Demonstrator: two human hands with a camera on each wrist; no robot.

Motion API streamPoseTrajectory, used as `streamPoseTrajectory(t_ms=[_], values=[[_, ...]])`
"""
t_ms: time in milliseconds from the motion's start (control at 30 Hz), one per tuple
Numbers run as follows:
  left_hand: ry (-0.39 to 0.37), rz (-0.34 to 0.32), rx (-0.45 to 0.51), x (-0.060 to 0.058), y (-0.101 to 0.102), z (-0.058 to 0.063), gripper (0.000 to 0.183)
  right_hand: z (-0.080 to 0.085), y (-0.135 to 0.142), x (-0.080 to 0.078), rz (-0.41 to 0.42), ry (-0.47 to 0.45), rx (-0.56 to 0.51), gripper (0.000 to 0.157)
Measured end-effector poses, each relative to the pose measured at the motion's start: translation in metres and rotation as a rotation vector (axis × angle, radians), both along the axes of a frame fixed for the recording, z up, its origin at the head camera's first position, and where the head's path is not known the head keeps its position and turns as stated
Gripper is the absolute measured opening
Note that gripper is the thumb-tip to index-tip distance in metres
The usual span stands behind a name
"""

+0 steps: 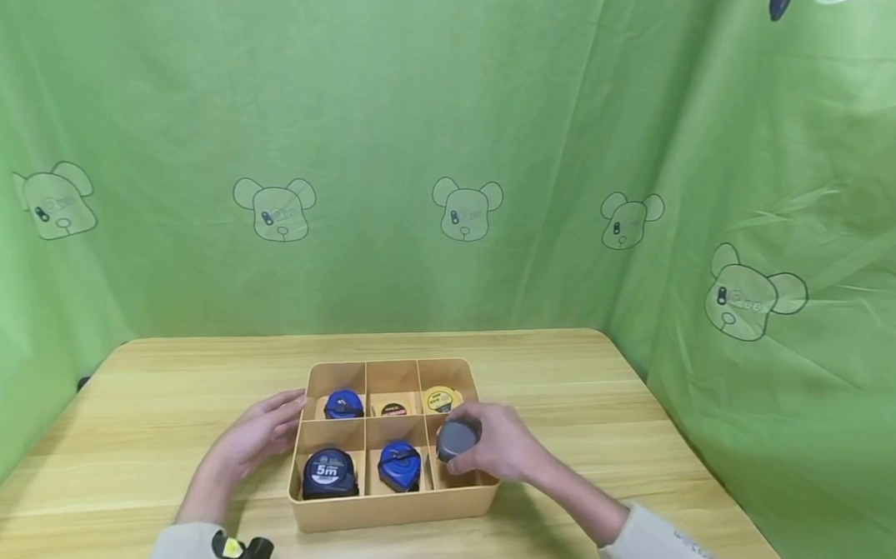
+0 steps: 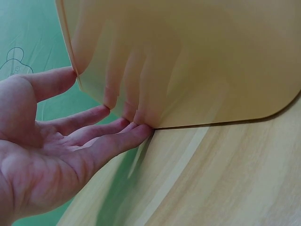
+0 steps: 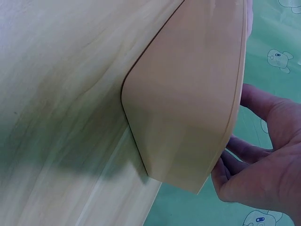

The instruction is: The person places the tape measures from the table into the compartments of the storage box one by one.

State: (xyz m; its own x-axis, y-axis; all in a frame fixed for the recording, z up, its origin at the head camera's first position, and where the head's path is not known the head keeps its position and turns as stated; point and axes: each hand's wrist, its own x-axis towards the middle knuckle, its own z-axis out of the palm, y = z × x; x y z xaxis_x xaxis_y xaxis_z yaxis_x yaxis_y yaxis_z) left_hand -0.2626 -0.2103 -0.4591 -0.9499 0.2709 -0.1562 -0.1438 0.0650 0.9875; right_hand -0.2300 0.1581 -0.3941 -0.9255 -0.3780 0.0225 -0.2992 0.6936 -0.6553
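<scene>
A tan tray (image 1: 398, 508) divided into compartments stands on the table. At its front right compartment my right hand (image 1: 506, 445) grips a dark grey tape measure (image 1: 457, 440) between thumb and fingers. The tray wall hides that tape measure in the right wrist view. My left hand (image 1: 258, 436) touches the tray's left side with extended fingertips (image 2: 143, 132), palm turned up in the left wrist view. A black 5m tape measure (image 1: 329, 473) and a blue one (image 1: 399, 467) sit in the other front compartments. Behind them lie another blue tape measure (image 1: 343, 404) and a yellow one (image 1: 441, 399).
In the back middle compartment lies a yellowish item with a dark label (image 1: 394, 409), partly hidden by the divider. The wooden table (image 1: 573, 391) extends around the tray. A green curtain (image 1: 372, 266) with bear faces encloses its back and sides.
</scene>
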Motion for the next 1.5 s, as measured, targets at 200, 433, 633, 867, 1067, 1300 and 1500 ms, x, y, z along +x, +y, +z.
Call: streamPoseTrajectory(t_ms=[200, 433, 633, 867, 1067, 1300, 1500], values=[[-0.003, 0.008, -0.004, 0.001, 0.000, 0.000, 0.074, -0.003, 0.000, 0.001, -0.003, 0.008, 0.014, 0.063], [-0.008, 0.013, -0.004, 0.002, 0.001, 0.002, 0.073, -0.006, 0.000, 0.000, 0.005, 0.032, 0.044, 0.060], [-0.008, 0.009, -0.009, 0.002, 0.002, 0.003, 0.070, -0.007, -0.001, -0.001, 0.013, 0.040, 0.038, 0.058], [-0.005, 0.006, -0.006, 0.002, 0.001, 0.003, 0.070, -0.009, -0.001, -0.002, 0.022, 0.056, 0.048, 0.054], [-0.009, 0.007, -0.008, 0.002, 0.002, 0.002, 0.072, -0.010, -0.001, -0.003, 0.019, 0.058, 0.065, 0.054], [-0.006, 0.012, -0.009, 0.004, 0.001, 0.002, 0.071, -0.011, -0.001, -0.004, 0.021, 0.079, 0.097, 0.054], [-0.009, 0.013, 0.000, 0.003, 0.001, 0.002, 0.071, -0.012, -0.002, -0.003, 0.027, 0.089, 0.103, 0.052]])
